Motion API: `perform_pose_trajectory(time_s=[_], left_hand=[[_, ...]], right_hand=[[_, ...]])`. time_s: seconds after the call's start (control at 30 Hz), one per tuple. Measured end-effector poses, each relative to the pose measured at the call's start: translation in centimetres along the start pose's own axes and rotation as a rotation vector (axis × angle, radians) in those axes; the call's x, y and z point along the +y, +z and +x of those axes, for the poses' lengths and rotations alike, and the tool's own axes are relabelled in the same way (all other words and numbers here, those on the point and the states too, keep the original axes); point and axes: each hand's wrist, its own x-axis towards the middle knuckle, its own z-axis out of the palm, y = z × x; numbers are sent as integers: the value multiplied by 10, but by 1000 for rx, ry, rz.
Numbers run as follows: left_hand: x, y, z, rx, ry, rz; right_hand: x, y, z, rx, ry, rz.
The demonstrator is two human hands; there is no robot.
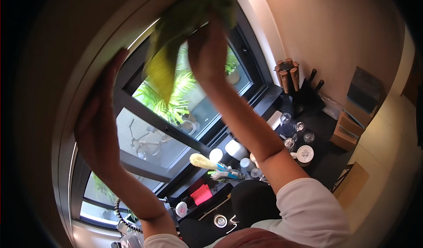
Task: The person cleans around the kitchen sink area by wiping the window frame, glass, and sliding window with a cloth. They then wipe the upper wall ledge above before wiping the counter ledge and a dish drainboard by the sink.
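Yellow-green cloth (163, 74) held in the fingers of my right hand (207, 56), near the overhead panel (83, 71) edge; left hand (99, 124) along that edge, fingers extended. Open room between forearms (253, 124); mug (305, 153) near surface (324, 162) edge.

Legible marking, 1 item: the cardboard box (346, 134), at the right end of the dark counter, carries dark capital lettering on its side that appears to read "STARBUCKS"; the characters are small. Illegible marking, 2 items: the white mug (305, 154) bears dark print on its round face, and the round white object (181, 209) bears a pink mark.
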Motion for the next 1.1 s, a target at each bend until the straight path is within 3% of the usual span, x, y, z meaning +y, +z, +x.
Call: perform_pose_trajectory(time_s=[0.1,0.13,0.2,0.27,0.33,0.43,0.5,0.57,0.67,0.77,0.87,1.0,1.1], left_hand=[[20,10,-42,31,87,-246],[26,13,-55,43,114,-306],[39,23,-78,82,145,-291],[49,29,-97,116,166,-315],[54,30,-106,102,157,-320],[55,33,-114,88,169,-293],[62,31,-118,109,195,-247],[116,2,-158,261,314,363],[81,35,-144,149,213,-270],[84,36,-150,89,139,-317],[83,36,-152,56,110,-340],[84,37,-154,52,116,-324],[83,39,-154,50,127,-322]], right_hand=[[-40,-36,56,118,-314,-435],[-64,3,48,155,-253,-620],[-76,1,75,56,-342,-199],[-81,-1,88,-363,-267,34],[-61,65,62,274,-332,-26],[-4,98,-17,-53,393,-975],[33,116,-85,-230,271,-1247],[70,130,-154,-315,-465,-1117],[88,102,-118,-35,-366,-967],[40,55,-24,186,-395,-610],[11,44,34,248,-442,-322],[97,69,-49,255,-288,-424],[156,113,-141,46,-207,-521]])
